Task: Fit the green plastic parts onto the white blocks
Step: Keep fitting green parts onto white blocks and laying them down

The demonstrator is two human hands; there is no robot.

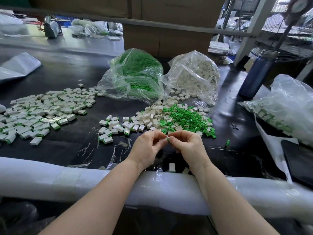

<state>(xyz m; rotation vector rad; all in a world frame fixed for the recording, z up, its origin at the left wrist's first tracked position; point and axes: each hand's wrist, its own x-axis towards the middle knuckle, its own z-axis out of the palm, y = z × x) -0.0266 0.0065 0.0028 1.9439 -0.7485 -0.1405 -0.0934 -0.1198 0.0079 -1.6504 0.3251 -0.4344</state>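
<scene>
Above black table (81, 141), both hands pinching 1 green part (167, 139), grip tight

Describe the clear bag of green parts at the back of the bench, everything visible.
The bag of green parts is thin, clear, crinkled plastic, slumped in a mound on the black bench top, in front of a cardboard box. It is packed with small bright green plastic pieces, too small to make out singly. Its mouth faces the person and lies open and flattened. Its right side presses against the bag of white blocks. Neither hand touches it.
</scene>
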